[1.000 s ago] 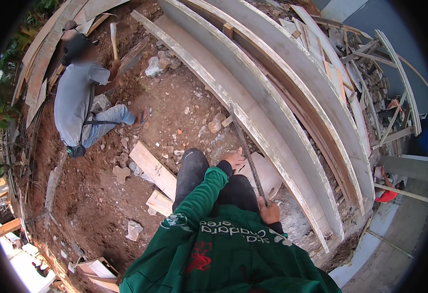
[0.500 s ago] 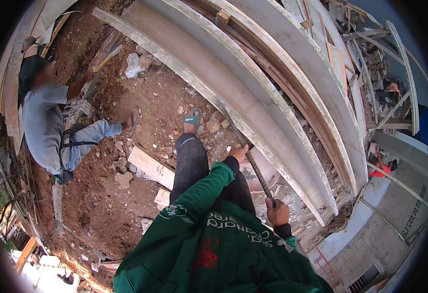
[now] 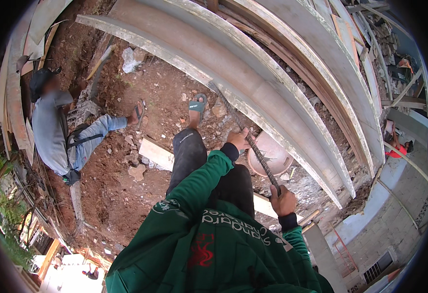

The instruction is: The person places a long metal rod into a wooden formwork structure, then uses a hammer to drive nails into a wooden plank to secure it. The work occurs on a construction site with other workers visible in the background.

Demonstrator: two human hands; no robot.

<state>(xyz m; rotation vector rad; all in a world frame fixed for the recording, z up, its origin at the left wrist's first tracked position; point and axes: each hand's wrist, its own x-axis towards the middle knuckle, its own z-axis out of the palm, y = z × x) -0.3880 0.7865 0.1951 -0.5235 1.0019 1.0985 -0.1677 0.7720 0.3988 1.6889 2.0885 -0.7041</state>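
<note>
Both my hands grip a dark ribbed steel bar that slants from lower right to upper left. My left hand is wrapped around its middle, above my knee. My right hand is closed on the near end. The far end of the bar reaches the mud-crusted edge of a long, pale formwork panel. Whether the tip is under that edge or only against it, I cannot tell. A round pinkish basin lies beneath the bar, partly hidden by it and the panel.
More long panels and timbers lie beyond the first. A co-worker in a grey shirt crouches at left, near a wooden-handled tool. A loose board, stones and rubble lie on the soil. Another person in red is far right.
My right hand and the bar's near end have shifted slightly right and up in view, and more of the basin shows. The co-worker's arm has moved. My grip stays the same.
</note>
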